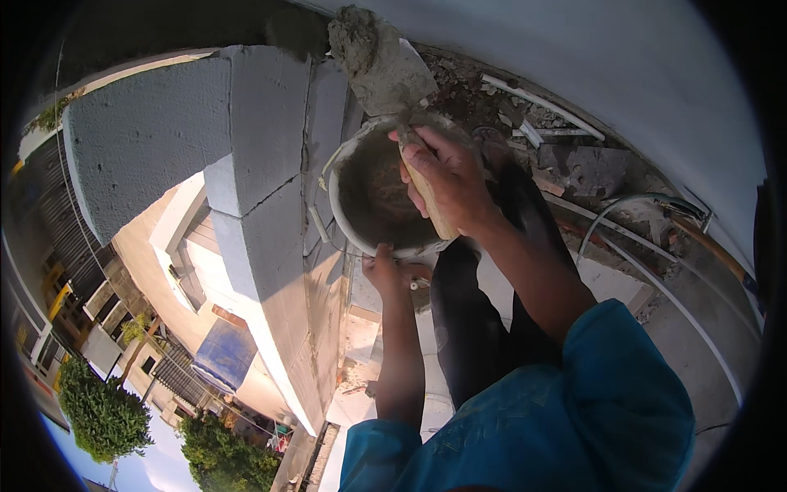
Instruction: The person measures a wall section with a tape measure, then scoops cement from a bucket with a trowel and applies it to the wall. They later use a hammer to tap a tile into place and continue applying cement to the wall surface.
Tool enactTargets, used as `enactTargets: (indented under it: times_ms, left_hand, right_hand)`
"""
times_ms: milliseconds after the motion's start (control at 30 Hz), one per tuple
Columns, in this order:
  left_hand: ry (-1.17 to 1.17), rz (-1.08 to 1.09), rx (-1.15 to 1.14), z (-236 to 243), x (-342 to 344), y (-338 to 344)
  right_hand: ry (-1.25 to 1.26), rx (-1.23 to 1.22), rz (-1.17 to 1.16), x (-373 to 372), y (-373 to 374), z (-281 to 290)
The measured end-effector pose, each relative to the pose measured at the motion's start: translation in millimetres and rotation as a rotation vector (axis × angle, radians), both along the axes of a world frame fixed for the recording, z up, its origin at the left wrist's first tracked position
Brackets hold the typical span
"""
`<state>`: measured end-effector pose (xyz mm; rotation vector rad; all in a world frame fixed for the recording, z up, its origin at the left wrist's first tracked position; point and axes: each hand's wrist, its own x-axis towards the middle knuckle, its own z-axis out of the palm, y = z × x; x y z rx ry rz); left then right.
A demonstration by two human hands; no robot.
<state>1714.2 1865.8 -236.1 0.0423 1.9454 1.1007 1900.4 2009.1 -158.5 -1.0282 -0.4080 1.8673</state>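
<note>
My right hand (pixel 452 179) is wrapped round the wooden handle of a trowel (pixel 410 80), whose grey blade points away over the far rim of a bucket. A rough lump of wet mortar (pixel 354 37) sits toward the blade's far end. The round bucket (pixel 351 190) is smeared grey inside, with some mortar at its bottom. My left hand (pixel 384 269) grips the bucket's near rim, thumb on the edge and the other fingers partly hidden. The trowel handle crosses above the bucket's right part.
A grey block wall (pixel 270 172) with an open gap rises at the left. Rubble and white pipes (pixel 545 107) lie at the far right, beside a pale wall (pixel 648 74). A pale hose (pixel 656 283) curves along the right. My legs (pixel 471 303) are close to the bucket.
</note>
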Motion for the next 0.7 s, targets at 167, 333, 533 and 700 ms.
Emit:
enactTargets:
  times_ms: [167, 333, 533, 700]
  left_hand:
    - [0.050, -0.082, -0.089, 23, -15, -61]
    - [0.090, -0.098, -0.099, 25, -19, -101]
    - [-0.002, 0.029, -0.072, 19, -37, -137]
    - [0.013, 0.098, -0.107, 34, -23, -124]
  right_hand:
    - [-0.863, 0.382, -0.694, -101, 30, -27]
    - [-0.720, 0.336, -0.500, -152, 74, -11]
    - [-0.118, 0.301, -0.346, -110, 12, 15]
    - [0.764, -0.188, -0.048, -94, 32, -24]
